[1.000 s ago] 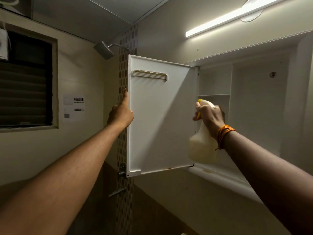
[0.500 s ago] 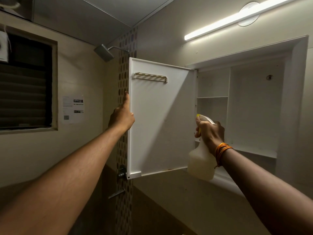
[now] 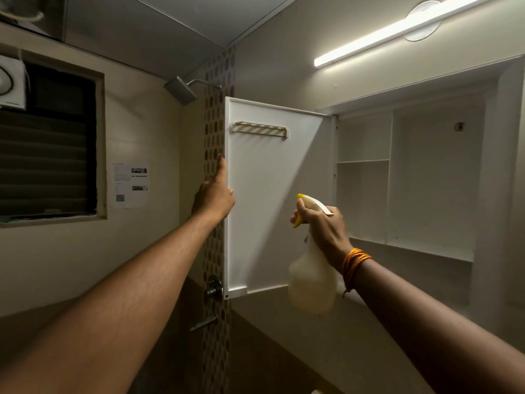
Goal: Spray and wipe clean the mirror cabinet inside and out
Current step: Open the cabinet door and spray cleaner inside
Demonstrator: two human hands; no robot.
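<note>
The white mirror cabinet (image 3: 434, 177) hangs open on the right wall, its shelves bare. Its door (image 3: 264, 211) swings out to the left, white inner face toward me, with a small slotted rack (image 3: 260, 129) near the top. My left hand (image 3: 214, 196) grips the door's free outer edge, thumb up along it. My right hand (image 3: 322, 226) is closed on the neck of a translucent spray bottle (image 3: 311, 282) with a yellow-and-white trigger head, held in front of the door's lower right part. The nozzle points left, toward the door.
A shower head (image 3: 181, 89) sticks out of the tiled strip (image 3: 217, 109) just behind the door. Tap handles (image 3: 213, 288) sit below the door's lower corner. A dark louvred window (image 3: 45, 157) and a paper notice (image 3: 130, 183) are on the left wall. A tube light (image 3: 397, 29) glows above the cabinet.
My right hand with the spray bottle has dropped lower and moved slightly left, away from the cabinet shelf toward the door's inner face. My left hand keeps its hold on the door edge.
</note>
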